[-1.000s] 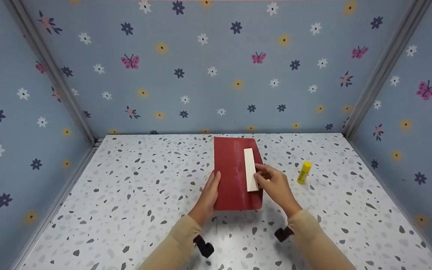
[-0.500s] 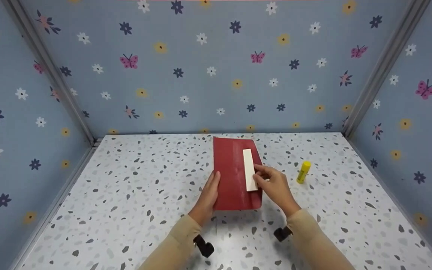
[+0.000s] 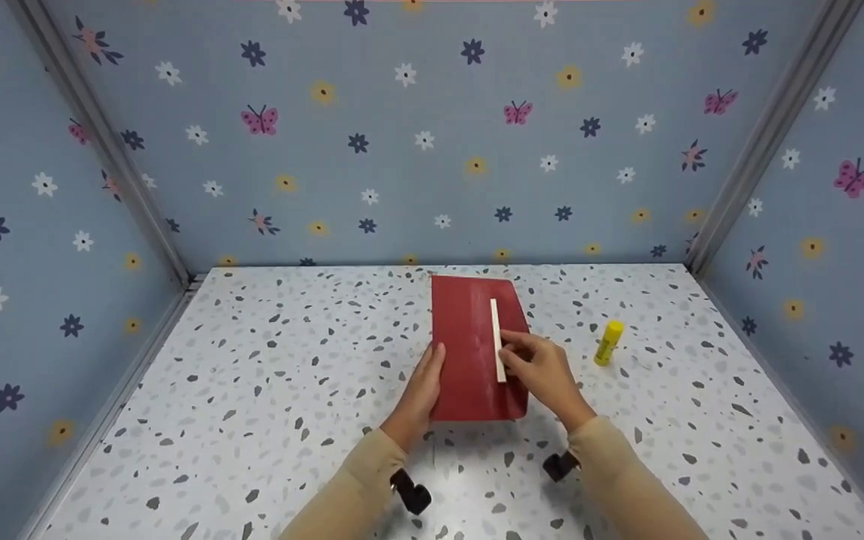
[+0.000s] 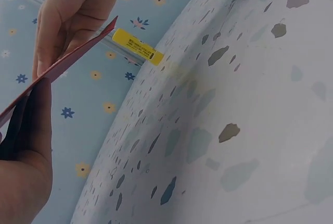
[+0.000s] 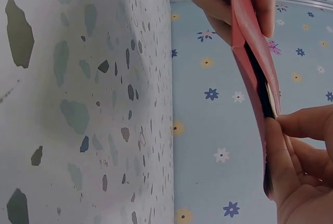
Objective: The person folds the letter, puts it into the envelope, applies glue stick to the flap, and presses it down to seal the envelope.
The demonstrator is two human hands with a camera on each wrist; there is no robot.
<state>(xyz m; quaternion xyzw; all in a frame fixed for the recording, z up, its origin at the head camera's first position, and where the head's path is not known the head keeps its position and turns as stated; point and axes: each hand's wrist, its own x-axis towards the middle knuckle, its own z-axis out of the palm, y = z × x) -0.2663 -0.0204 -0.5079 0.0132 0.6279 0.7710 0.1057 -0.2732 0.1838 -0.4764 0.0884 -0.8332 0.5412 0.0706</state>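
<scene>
Hands: my left hand [image 3: 418, 382] grips the red folder [image 3: 464, 337] by its left edge; my right hand [image 3: 548, 371] pinches the pale strip [image 3: 499, 337].
Red folder: I have it raised above the tabletop [image 3: 289, 420].
Yellow tube [image 3: 608, 343]: upright, beyond my right hand.
Back wall [image 3: 394, 112]: blue, with flowers and butterflies.

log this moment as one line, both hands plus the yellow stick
left hand: holds red folder | right hand: pinches white strip | yellow glue stick: upright on table, untouched
</scene>
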